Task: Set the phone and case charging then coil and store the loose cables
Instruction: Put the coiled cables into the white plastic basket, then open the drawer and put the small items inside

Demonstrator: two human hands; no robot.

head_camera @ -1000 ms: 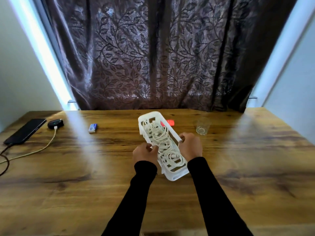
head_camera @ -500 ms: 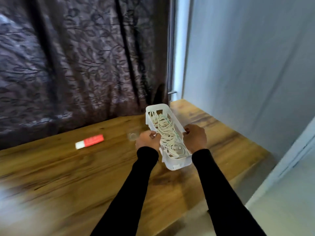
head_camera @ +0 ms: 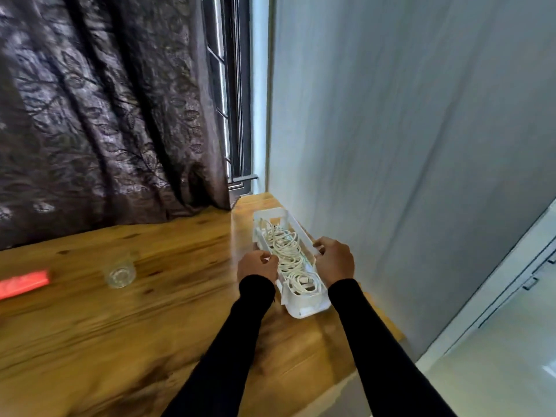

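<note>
A long white slotted basket (head_camera: 310, 308) lies at the right end of the wooden table (head_camera: 135, 326), close to the grey wall. Several coiled white cables (head_camera: 288, 254) fill it. My left hand (head_camera: 255, 264) grips its left rim and my right hand (head_camera: 335, 260) grips its right rim, both near the middle of its length. The phone and the charging case are out of view.
A small clear glass (head_camera: 120, 273) stands on the table to the left of the basket. A red flat object (head_camera: 22, 285) lies at the far left edge. A dark patterned curtain (head_camera: 105, 115) hangs behind; the grey wall (head_camera: 406, 145) borders the table's right edge.
Both hands have carried the basket from the table's middle to its right end by the wall. My view has swung right, so phone and case have left the frame.
</note>
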